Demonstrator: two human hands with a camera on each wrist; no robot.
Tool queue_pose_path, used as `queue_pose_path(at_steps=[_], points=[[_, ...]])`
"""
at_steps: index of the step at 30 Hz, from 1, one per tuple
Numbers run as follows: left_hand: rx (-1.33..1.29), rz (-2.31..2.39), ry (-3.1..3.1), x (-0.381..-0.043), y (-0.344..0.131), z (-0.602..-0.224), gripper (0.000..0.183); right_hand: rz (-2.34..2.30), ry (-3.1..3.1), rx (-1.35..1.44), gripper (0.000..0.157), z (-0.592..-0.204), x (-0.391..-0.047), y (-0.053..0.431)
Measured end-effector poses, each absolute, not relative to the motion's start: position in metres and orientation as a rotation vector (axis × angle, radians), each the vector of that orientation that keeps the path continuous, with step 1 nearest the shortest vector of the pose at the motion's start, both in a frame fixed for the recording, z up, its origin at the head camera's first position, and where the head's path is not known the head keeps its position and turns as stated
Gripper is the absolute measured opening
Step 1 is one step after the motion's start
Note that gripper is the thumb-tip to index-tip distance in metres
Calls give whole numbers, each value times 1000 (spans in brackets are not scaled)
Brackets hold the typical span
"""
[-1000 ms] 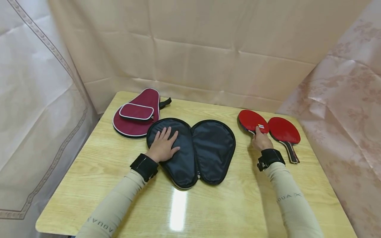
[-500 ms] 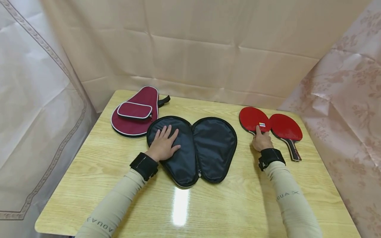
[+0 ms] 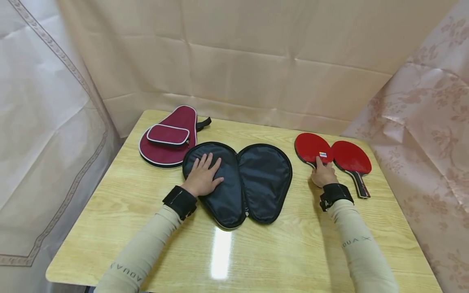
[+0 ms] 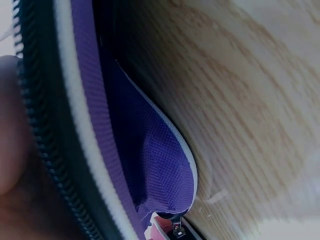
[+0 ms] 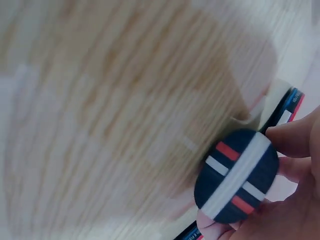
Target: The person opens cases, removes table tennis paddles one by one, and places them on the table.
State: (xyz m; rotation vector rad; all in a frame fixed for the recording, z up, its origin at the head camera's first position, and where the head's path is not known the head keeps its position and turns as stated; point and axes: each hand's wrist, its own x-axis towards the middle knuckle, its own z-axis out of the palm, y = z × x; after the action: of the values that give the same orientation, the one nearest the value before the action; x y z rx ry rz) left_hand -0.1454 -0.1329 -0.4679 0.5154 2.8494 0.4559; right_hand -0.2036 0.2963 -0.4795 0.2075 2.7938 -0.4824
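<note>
Resting splayed on a black case (image 3: 228,199) is the left hand (image 3: 201,178); the right hand (image 3: 324,175) grips a paddle (image 3: 310,145).

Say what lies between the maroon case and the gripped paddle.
In the head view, the open black case with the left hand on it, then bare tabletop.

A beige cloth (image 3: 242,69) hangs behind the wooden table (image 3: 278,256).

Creased beige drape (image 3: 238,73) behind pale wood table (image 3: 278,260); white glare (image 3: 221,256).
</note>
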Motion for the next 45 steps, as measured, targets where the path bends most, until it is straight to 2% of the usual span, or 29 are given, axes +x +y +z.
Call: queue_pose_path(at_steps=[7, 18, 29, 35, 40, 45], points=[[519, 439, 2862, -143, -139, -466, 67, -411, 2928, 261, 63, -462, -187, 264], [532, 479, 2895, -142, -140, -443, 62, -410, 3061, -180, 61, -423, -164, 167], [406, 431, 2968, -142, -170, -436, 59, -437, 2972, -533, 50, -430, -161, 97], [380, 458, 2971, -136, -186, -441, 57, -450, 2947, -719, 24, -434, -150, 55], [350, 452, 2962, -132, -192, -442, 57, -397, 2936, -803, 31, -443, -138, 24], [341, 446, 2973, -129, -200, -442, 56, -235, 3022, -809, 24, -454, -127, 1]])
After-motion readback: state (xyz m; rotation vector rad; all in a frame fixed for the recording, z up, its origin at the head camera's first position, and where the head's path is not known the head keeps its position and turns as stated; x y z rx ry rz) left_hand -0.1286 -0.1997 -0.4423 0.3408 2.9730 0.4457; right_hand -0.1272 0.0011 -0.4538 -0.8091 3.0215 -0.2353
